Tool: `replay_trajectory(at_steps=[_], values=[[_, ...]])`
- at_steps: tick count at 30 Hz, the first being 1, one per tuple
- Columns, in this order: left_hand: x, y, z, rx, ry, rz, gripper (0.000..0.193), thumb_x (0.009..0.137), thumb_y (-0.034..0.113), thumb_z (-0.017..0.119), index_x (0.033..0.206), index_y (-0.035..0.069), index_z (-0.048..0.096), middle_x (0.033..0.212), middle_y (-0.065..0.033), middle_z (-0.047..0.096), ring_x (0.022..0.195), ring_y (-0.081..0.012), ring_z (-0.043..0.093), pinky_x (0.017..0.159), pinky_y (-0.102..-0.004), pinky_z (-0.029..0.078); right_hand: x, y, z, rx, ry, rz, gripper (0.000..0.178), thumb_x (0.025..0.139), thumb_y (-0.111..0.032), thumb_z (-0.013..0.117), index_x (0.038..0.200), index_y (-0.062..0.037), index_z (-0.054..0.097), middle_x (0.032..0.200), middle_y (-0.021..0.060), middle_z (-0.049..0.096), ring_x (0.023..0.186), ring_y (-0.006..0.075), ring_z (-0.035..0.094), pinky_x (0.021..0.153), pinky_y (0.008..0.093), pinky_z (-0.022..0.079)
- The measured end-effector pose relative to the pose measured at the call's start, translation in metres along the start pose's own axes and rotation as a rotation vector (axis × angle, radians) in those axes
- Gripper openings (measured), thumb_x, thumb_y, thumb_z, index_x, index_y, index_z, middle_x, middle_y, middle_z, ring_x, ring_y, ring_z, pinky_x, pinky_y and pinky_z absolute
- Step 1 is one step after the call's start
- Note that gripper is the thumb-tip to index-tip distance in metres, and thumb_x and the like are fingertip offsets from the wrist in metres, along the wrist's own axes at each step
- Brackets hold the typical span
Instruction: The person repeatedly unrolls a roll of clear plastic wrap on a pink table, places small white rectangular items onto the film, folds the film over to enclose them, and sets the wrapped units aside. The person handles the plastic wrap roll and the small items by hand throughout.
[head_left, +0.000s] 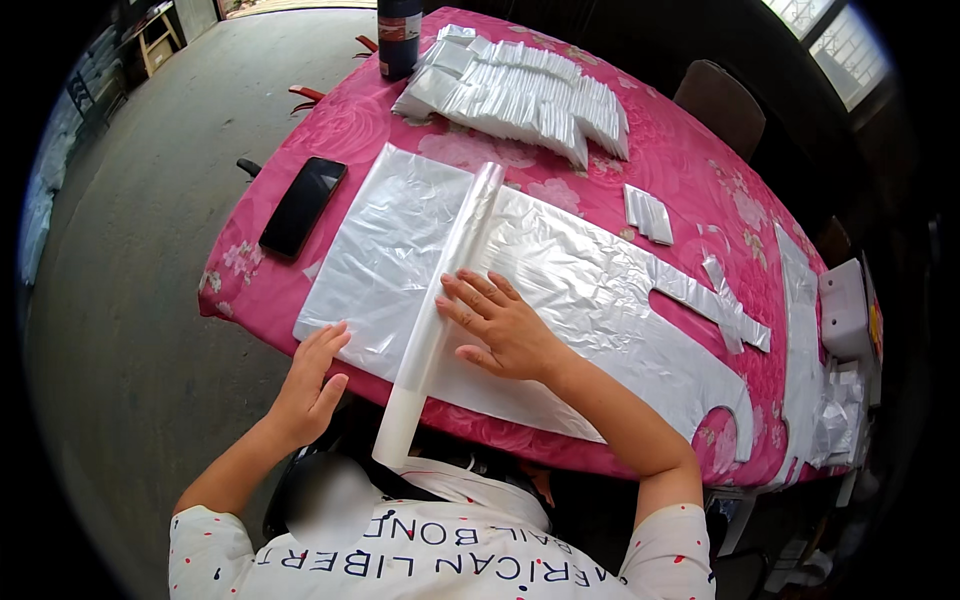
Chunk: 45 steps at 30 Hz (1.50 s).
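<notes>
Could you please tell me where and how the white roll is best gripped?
Probably by the roll's near end, from the person's side, wrapping around it: that end juts past the edge of the table, while plastic sheeting flanks its middle.

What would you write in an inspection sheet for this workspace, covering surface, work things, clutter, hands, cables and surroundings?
Surface: pink flowered cloth on the table.
Work things: film sheet, spread and wrinkled; roll lying across it, near end past the table edge.
Clutter: phone, dark bottle, film pile, small folded film.
Hands: right hand open, fingertips at the roll; left hand open by the sheet's near-left edge, contact unclear.
Cables: nothing seen.
Surroundings: grey floor, chair, window.
</notes>
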<state>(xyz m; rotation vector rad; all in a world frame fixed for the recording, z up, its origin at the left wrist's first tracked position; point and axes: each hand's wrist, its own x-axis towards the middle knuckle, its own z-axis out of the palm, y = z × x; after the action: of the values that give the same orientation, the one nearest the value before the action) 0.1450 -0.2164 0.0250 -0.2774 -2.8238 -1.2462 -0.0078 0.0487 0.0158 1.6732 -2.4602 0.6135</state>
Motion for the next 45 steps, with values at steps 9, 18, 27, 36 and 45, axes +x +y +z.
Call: replay_trajectory(at_steps=[9,18,27,36,45], values=[[-0.036,0.012,0.009,-0.092,0.065,-0.272,0.068,0.079,0.019,0.062,0.132,-0.003,0.027,0.123,-0.0225,0.040,0.109,-0.0322,0.045,0.092,-0.0403,0.038,0.142,-0.028,0.061,0.033,-0.170,0.001,0.048,0.084,-0.034,0.050,0.118,0.0000,0.053,0.128,0.0150,0.047,0.128,0.0302,0.032,0.108,0.0458,0.016],[-0.034,-0.003,0.003,-0.551,-0.031,-0.555,0.072,0.070,0.012,0.069,0.131,0.002,0.032,0.103,-0.0139,0.055,0.089,-0.0235,0.057,0.077,-0.0316,0.046,0.155,-0.056,0.105,0.461,0.623,0.680,0.077,0.074,-0.015,0.055,0.138,0.0043,0.017,0.142,0.0268,0.019,0.135,0.0344,0.015,0.110,0.0416,0.009],[-0.001,0.039,0.010,-1.501,-0.437,-0.576,0.070,0.069,0.027,0.068,0.126,-0.002,0.039,0.079,-0.0096,0.058,0.066,-0.0149,0.058,0.064,-0.0264,0.048,0.104,-0.052,0.006,1.790,0.644,0.709,0.069,0.074,-0.016,0.066,0.127,0.0027,0.026,0.096,0.0116,0.053,0.081,0.0157,0.056,0.075,0.0304,0.049],[0.011,0.049,0.043,-1.855,-0.754,-0.439,0.052,0.068,0.021,0.073,0.108,0.000,0.047,0.072,-0.0033,0.052,0.058,-0.0109,0.052,0.056,-0.0263,0.048,0.062,-0.063,-0.015,2.020,0.753,0.507,0.062,0.076,-0.019,0.067,0.122,0.0002,0.030,0.085,0.0068,0.053,0.077,0.0148,0.056,0.070,0.0309,0.050],[0.025,0.053,0.063,-0.938,-0.345,-0.585,0.057,0.082,0.043,0.058,0.118,0.001,0.041,0.086,-0.0075,0.055,0.072,-0.0134,0.057,0.064,-0.0288,0.049,0.023,-0.073,0.022,1.692,0.783,0.904,0.059,0.077,-0.016,0.068,0.121,0.0031,0.032,0.087,0.0077,0.052,0.077,0.0159,0.057,0.069,0.0315,0.050]])
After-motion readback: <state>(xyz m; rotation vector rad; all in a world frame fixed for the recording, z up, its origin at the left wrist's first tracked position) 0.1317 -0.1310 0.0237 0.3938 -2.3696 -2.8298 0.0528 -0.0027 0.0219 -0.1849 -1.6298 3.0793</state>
